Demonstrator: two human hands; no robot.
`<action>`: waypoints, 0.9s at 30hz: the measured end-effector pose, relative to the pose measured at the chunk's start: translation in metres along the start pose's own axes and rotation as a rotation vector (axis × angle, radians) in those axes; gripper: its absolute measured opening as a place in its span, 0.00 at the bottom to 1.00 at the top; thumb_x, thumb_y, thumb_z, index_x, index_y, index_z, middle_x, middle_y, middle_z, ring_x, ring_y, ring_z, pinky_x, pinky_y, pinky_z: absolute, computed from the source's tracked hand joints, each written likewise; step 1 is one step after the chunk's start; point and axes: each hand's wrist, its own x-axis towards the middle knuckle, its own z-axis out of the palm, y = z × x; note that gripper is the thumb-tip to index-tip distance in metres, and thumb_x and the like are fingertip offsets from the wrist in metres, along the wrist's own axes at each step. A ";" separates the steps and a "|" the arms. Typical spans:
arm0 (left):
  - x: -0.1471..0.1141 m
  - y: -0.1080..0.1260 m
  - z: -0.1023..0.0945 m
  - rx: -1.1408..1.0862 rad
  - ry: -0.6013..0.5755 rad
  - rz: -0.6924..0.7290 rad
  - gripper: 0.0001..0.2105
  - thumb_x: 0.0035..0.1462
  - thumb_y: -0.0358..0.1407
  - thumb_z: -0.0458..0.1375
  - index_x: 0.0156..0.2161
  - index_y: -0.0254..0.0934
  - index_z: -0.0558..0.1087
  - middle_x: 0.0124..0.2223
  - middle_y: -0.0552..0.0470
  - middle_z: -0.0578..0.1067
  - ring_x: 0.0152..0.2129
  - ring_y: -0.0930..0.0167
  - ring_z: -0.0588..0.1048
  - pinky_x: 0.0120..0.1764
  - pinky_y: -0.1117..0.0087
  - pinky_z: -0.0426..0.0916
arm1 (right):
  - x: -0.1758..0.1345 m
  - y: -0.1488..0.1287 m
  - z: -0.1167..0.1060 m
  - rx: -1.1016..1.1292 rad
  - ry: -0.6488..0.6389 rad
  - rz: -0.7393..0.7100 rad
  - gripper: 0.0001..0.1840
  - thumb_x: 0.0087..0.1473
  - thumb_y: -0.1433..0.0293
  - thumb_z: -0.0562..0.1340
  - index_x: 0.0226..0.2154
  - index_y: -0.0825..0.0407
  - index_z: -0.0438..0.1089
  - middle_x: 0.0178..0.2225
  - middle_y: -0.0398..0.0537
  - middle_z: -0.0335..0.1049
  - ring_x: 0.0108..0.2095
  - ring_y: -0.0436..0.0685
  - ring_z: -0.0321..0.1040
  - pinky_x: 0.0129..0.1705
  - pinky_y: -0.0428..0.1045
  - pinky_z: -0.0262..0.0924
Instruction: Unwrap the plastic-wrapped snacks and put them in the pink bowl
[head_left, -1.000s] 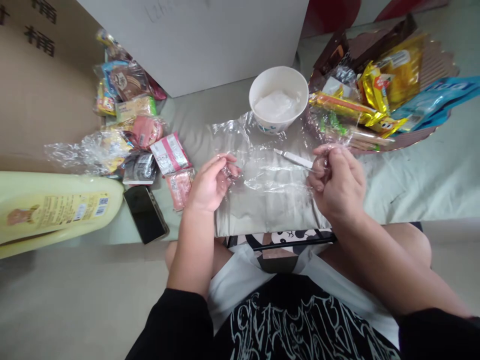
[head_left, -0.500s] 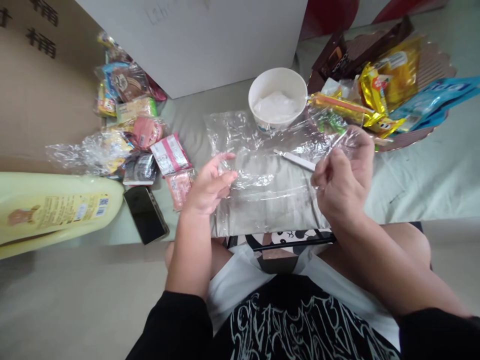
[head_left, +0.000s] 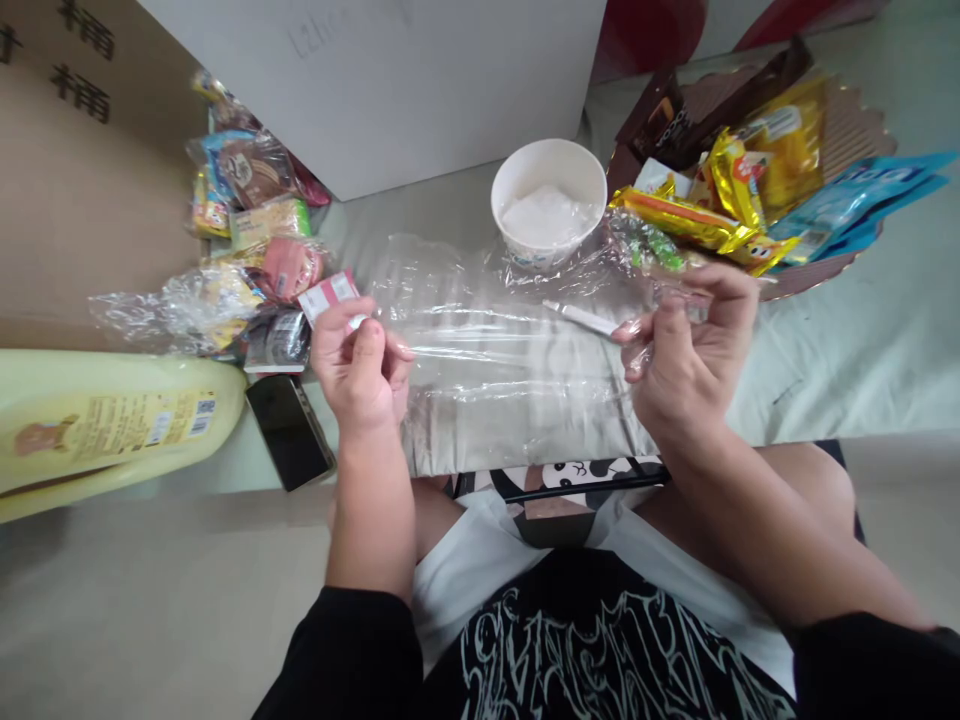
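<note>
A clear plastic bag [head_left: 495,350] is stretched between my hands above the cloth. My left hand [head_left: 361,365] is closed in a pinch on its left end, close to the pink-and-white packet [head_left: 328,293]. At the other end, my right hand [head_left: 690,350] grips the bag between thumb and fingers. A slim white tool with a narrow metal tip [head_left: 585,318] lies by the right fingertips, seen through or beside the film; whether the fingers touch it I cannot tell. Just beyond the bag stands a white paper bowl [head_left: 551,240] with whitish plastic inside.
To the right a scalloped tray [head_left: 862,115] bears several snack packets. Wrapped snacks [head_left: 259,170] are heaped at the left, with a phone [head_left: 291,432] and a yellow bottle [head_left: 120,430] nearer me. A white box [head_left: 420,90] and a cardboard box [head_left: 97,200] stand behind.
My left hand has moved left and closed on the bag's end, pulling the film wider and flatter. My right hand has stayed nearly in place, its grip slightly shifted.
</note>
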 end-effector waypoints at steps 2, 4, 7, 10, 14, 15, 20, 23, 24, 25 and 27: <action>0.001 -0.001 -0.004 -0.032 -0.024 0.006 0.08 0.50 0.43 0.72 0.31 0.46 0.78 0.21 0.60 0.74 0.11 0.82 0.58 0.15 0.75 0.50 | 0.001 -0.001 -0.004 0.004 -0.080 -0.011 0.04 0.63 0.61 0.64 0.39 0.42 0.71 0.34 0.41 0.70 0.19 0.46 0.61 0.17 0.45 0.55; 0.003 -0.002 -0.009 -0.026 -0.050 0.022 0.10 0.45 0.43 0.74 0.30 0.45 0.79 0.24 0.58 0.75 0.14 0.80 0.63 0.17 0.75 0.56 | 0.003 -0.002 -0.009 -0.028 -0.212 -0.020 0.08 0.59 0.58 0.67 0.40 0.42 0.74 0.36 0.42 0.72 0.24 0.48 0.66 0.25 0.49 0.64; 0.005 -0.004 -0.018 0.140 -0.091 0.007 0.18 0.38 0.36 0.76 0.37 0.45 0.80 0.32 0.56 0.76 0.24 0.76 0.72 0.26 0.74 0.67 | 0.009 -0.004 -0.016 -0.193 -0.405 -0.063 0.23 0.48 0.60 0.73 0.48 0.40 0.76 0.37 0.44 0.73 0.34 0.56 0.70 0.38 0.56 0.70; 0.004 -0.009 -0.023 0.378 -0.090 -0.007 0.18 0.42 0.29 0.72 0.41 0.43 0.80 0.33 0.55 0.75 0.29 0.75 0.74 0.31 0.74 0.70 | 0.012 -0.002 -0.017 -0.482 -0.410 -0.167 0.17 0.49 0.69 0.70 0.44 0.40 0.79 0.27 0.41 0.67 0.30 0.56 0.65 0.37 0.55 0.66; 0.005 -0.018 -0.025 0.612 -0.069 0.122 0.09 0.48 0.29 0.69 0.36 0.41 0.82 0.32 0.54 0.72 0.29 0.74 0.71 0.36 0.72 0.71 | 0.011 0.002 -0.015 -0.647 -0.269 -0.343 0.09 0.55 0.70 0.66 0.35 0.41 0.81 0.25 0.43 0.61 0.28 0.55 0.61 0.32 0.53 0.61; 0.006 -0.020 -0.025 0.645 -0.070 0.164 0.06 0.49 0.31 0.69 0.35 0.41 0.82 0.33 0.53 0.71 0.30 0.73 0.70 0.37 0.71 0.71 | 0.011 0.002 -0.015 -0.667 -0.239 -0.375 0.07 0.55 0.69 0.66 0.34 0.41 0.81 0.27 0.45 0.61 0.30 0.56 0.62 0.33 0.53 0.62; 0.011 -0.020 -0.028 0.621 -0.017 0.364 0.06 0.48 0.37 0.70 0.27 0.42 0.77 0.45 0.48 0.69 0.48 0.64 0.71 0.47 0.63 0.72 | 0.011 -0.003 -0.015 -0.709 -0.191 -0.523 0.02 0.54 0.64 0.70 0.30 0.41 0.80 0.40 0.52 0.60 0.42 0.63 0.65 0.40 0.58 0.65; 0.009 -0.012 -0.026 0.459 -0.020 0.249 0.12 0.51 0.42 0.68 0.24 0.41 0.72 0.47 0.48 0.73 0.56 0.61 0.70 0.50 0.60 0.72 | 0.011 -0.006 -0.017 -0.661 -0.247 -0.607 0.05 0.53 0.63 0.71 0.27 0.43 0.78 0.46 0.55 0.60 0.50 0.68 0.65 0.44 0.61 0.67; 0.007 -0.009 -0.025 0.398 -0.026 0.175 0.14 0.52 0.44 0.67 0.24 0.41 0.70 0.44 0.49 0.75 0.55 0.61 0.72 0.48 0.60 0.73 | 0.011 -0.007 -0.018 -0.644 -0.270 -0.612 0.06 0.52 0.62 0.71 0.26 0.44 0.77 0.48 0.56 0.61 0.52 0.70 0.65 0.47 0.63 0.67; 0.005 -0.007 -0.023 0.340 -0.035 0.108 0.16 0.53 0.46 0.67 0.23 0.42 0.68 0.40 0.50 0.76 0.52 0.61 0.75 0.46 0.60 0.74 | 0.011 -0.009 -0.019 -0.622 -0.288 -0.609 0.09 0.52 0.61 0.72 0.25 0.45 0.76 0.49 0.57 0.62 0.55 0.71 0.65 0.50 0.64 0.67; 0.003 -0.002 -0.020 0.238 -0.058 0.030 0.18 0.52 0.50 0.68 0.24 0.42 0.68 0.32 0.52 0.77 0.41 0.65 0.79 0.41 0.63 0.75 | 0.012 -0.012 -0.020 -0.544 -0.332 -0.569 0.15 0.52 0.58 0.72 0.21 0.46 0.72 0.48 0.56 0.68 0.56 0.71 0.67 0.54 0.66 0.66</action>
